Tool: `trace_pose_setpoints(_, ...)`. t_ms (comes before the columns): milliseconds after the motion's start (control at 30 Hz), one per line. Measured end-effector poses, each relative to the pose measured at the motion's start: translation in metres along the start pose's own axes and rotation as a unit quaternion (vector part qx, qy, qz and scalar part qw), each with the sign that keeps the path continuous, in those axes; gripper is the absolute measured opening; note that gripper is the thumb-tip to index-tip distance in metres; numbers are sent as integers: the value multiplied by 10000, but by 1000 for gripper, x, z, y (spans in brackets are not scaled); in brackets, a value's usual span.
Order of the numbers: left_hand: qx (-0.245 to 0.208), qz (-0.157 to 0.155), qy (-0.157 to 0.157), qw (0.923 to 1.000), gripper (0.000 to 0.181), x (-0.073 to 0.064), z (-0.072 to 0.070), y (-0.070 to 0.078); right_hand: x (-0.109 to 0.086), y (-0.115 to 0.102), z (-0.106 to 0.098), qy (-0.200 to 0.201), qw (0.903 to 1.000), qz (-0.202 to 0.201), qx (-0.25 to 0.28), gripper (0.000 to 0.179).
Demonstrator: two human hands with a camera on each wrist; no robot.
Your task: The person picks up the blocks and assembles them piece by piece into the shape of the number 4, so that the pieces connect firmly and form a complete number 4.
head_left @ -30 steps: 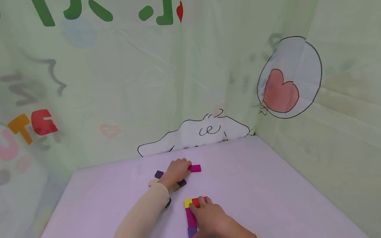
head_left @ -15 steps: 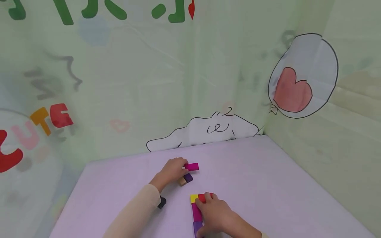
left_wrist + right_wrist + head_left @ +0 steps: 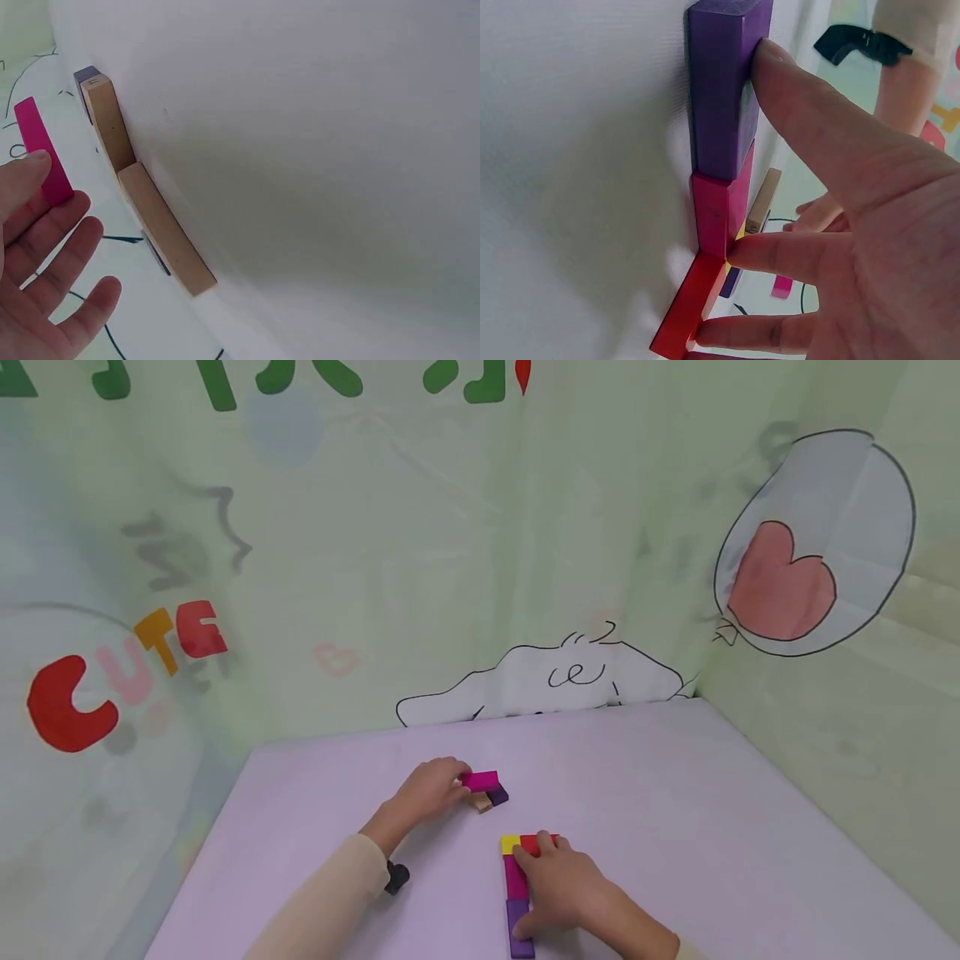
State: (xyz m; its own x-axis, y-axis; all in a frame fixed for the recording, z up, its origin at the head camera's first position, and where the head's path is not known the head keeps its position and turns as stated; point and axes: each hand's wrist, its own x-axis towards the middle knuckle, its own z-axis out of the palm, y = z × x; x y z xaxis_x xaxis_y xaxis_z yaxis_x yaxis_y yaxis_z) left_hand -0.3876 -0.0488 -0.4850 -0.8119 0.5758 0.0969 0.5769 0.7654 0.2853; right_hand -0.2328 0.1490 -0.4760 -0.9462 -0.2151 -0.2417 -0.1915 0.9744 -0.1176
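My left hand pinches a magenta block between thumb and fingers, the other fingers spread. In the left wrist view the block is beside two plain wooden blocks lying end to end. In the head view it overlaps a dark purple block. My right hand rests at a corner of joined blocks. Its thumb touches the purple block. One finger reaches the seam by the magenta block and the yellow block, and another touches the red block.
The lilac tabletop runs back to a pale curtain printed with letters and drawings. A small black device sits at my left cuff. A side curtain stands along the right edge.
My left hand has drawn the magenta block left and nearer, so it now overlaps the dark purple block. The right hand stays on the joined blocks. The head view has turned left.
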Motion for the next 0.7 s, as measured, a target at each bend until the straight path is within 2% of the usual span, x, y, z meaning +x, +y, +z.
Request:
trace_pose_setpoints(100, -135, -77, -11, 9999, 29, -15, -4, 0, 1, 0, -2, -39, 10000, 37, 17, 97)
trace_pose_setpoints(233, -203, -203, -180, 9994, 30, -38, -2, 0, 2, 0, -3, -124, 9999, 73, 79, 96)
trace_pose_setpoints(400, -38, -124, -251, 9996, 26, -59, 5, -6, 5, -2, -4, -262, 9994, 171, 164, 96)
trace_pose_setpoints(567, -4, -101, -307, 9995, 26, -69, 14, -9, 6, -2, -1, -322, 9992, 168, 148, 96)
trace_pose_setpoints(700, 96, 17, -286, 9995, 27, -71, 14, -7, 7, -1, -2, -276, 9994, 187, 108, 97)
